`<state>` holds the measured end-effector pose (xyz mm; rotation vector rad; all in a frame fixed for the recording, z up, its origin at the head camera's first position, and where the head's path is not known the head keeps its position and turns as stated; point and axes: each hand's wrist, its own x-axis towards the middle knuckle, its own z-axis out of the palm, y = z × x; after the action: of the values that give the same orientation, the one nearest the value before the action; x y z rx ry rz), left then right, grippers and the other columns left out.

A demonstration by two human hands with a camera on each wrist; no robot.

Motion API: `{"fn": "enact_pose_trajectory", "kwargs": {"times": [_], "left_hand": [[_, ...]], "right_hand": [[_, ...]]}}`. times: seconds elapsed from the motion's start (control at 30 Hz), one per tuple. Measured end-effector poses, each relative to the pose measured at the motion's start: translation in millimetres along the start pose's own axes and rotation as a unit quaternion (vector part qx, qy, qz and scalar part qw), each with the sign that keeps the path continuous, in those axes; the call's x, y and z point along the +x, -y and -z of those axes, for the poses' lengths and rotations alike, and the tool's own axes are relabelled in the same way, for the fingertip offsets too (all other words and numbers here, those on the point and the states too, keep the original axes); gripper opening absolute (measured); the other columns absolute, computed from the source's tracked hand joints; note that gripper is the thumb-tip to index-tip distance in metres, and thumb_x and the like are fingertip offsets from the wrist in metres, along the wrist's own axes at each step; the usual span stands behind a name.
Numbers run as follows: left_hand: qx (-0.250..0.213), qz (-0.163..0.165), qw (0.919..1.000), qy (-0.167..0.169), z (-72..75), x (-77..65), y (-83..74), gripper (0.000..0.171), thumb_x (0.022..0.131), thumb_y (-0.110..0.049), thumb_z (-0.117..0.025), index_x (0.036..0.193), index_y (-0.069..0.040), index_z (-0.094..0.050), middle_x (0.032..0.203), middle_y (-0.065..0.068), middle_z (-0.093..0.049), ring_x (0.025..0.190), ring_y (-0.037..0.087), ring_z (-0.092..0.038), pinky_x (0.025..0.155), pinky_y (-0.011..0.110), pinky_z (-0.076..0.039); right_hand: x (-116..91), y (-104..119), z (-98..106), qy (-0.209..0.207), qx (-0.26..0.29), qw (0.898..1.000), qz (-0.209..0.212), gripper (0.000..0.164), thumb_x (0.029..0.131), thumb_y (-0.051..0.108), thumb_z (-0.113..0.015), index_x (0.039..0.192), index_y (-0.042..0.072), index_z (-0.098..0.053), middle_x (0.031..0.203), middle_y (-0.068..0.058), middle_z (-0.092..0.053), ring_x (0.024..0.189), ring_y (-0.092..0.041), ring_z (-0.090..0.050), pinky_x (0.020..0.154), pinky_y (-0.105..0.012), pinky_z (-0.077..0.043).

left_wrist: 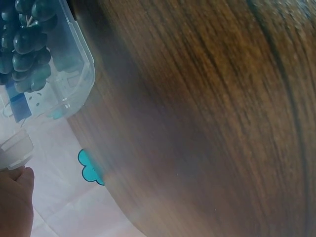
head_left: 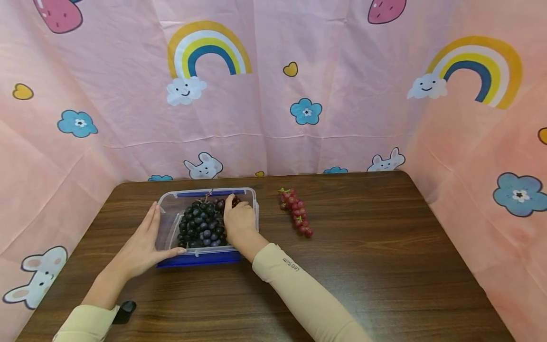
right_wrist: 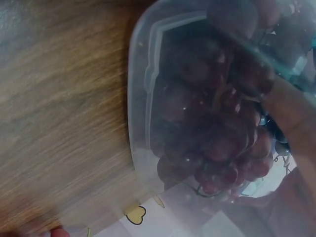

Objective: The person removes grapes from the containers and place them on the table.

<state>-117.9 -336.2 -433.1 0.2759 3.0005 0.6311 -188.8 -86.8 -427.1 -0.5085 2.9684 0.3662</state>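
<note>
A clear plastic container [head_left: 254, 216] with blue clips stands on the table. Inside it lies a large bunch of black grapes [head_left: 201, 223], with dark red grapes [right_wrist: 222, 140] in its right part. My left hand [head_left: 145, 242] rests against the container's left side with straight fingers, its thumb laid over the front rim. My right hand [head_left: 240, 222] reaches over the front rim into the container and holds the dark red grapes, hiding most of them in the head view. To the right of the container lies a bunch of red grapes [head_left: 296, 212] with green stems.
The brown wooden table [head_left: 384, 266] carries all of this. A pink cloth [head_left: 273, 109] with rainbows and flowers hangs behind and at the sides. A black object [head_left: 125, 312] shows by the left sleeve.
</note>
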Motion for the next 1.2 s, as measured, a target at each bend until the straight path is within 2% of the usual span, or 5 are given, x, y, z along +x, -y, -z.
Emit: {"fn": "enact_pose_trajectory", "kwargs": {"times": [0.3,0.6,0.87,1.0,1.2], "left_hand": [[0.010,0.001,1.0000,-0.002,2.0,0.6,-1.4,0.136,0.088,-0.062,-0.078,0.165,-0.001,0.017,0.174,0.016,0.023,0.157,0.057,-0.008,0.114,0.078,-0.026],[0.006,-0.001,1.0000,-0.002,3.2,0.3,-1.6,0.136,0.089,-0.062,-0.078,0.165,0.000,0.016,0.174,0.018,0.023,0.158,0.056,-0.006,0.116,0.077,-0.023],[0.009,0.000,1.0000,0.002,3.1,-0.4,-3.4,0.136,0.089,-0.063,-0.077,0.165,0.001,0.015,0.174,0.018,0.023,0.157,0.057,-0.007,0.116,0.076,-0.024],[0.010,0.003,0.9999,0.003,3.4,-1.2,-3.6,0.136,0.089,-0.064,-0.077,0.165,0.002,0.014,0.174,0.018,0.023,0.157,0.057,-0.007,0.116,0.077,-0.024],[0.012,0.003,0.9999,0.001,2.7,-2.1,-1.8,0.135,0.089,-0.063,-0.077,0.165,0.001,0.015,0.173,0.018,0.023,0.157,0.058,-0.008,0.115,0.077,-0.025]], "right_hand": [[5.0,0.3,-2.8,-0.008,-0.016,1.000,-0.012,0.112,0.085,0.058,-0.079,0.165,0.001,-0.026,0.122,-0.011,-0.071,0.103,-0.015,-0.070,0.080,-0.022,-0.059],[6.2,-0.2,-2.5,-0.004,-0.011,1.000,-0.014,0.104,0.086,0.056,-0.078,0.160,-0.003,-0.036,0.141,-0.010,-0.063,0.120,-0.016,-0.064,0.093,-0.023,-0.056],[2.7,-0.1,-3.5,-0.009,-0.026,1.000,0.009,0.073,0.087,0.056,-0.075,0.137,0.006,-0.056,0.118,-0.005,-0.063,0.104,-0.016,-0.061,0.088,-0.025,-0.055],[1.0,0.4,-3.4,-0.014,-0.012,1.000,0.006,0.077,0.088,0.055,-0.075,0.141,0.003,-0.053,0.121,-0.008,-0.063,0.103,-0.016,-0.065,0.089,-0.024,-0.057],[-0.5,2.5,-4.4,-0.021,0.014,1.000,0.005,0.082,0.092,0.051,-0.074,0.146,-0.006,-0.050,0.118,-0.011,-0.064,0.094,-0.014,-0.070,0.076,-0.024,-0.060]]}}
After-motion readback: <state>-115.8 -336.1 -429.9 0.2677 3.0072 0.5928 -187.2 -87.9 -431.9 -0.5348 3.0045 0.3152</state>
